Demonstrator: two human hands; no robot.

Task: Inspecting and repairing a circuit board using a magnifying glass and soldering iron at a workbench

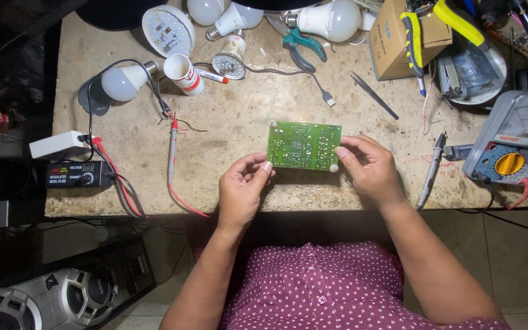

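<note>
Green circuit board (304, 145) is held flat just above the workbench (239, 122), near its front edge, solder side up. Left hand (241, 190) pinches the board's lower-left corner: thumb tip on top at the edge, other fingers curled underneath. Right hand (369, 168) grips the right edge: thumb on the lower-right corner, fingers wrapped behind. Board sits between the two hands, spanning the gap. Red-tipped probe (172, 153) lies left of the board, tweezers (373, 94) behind it, analog multimeter (514, 143) far right, well apart.
</note>
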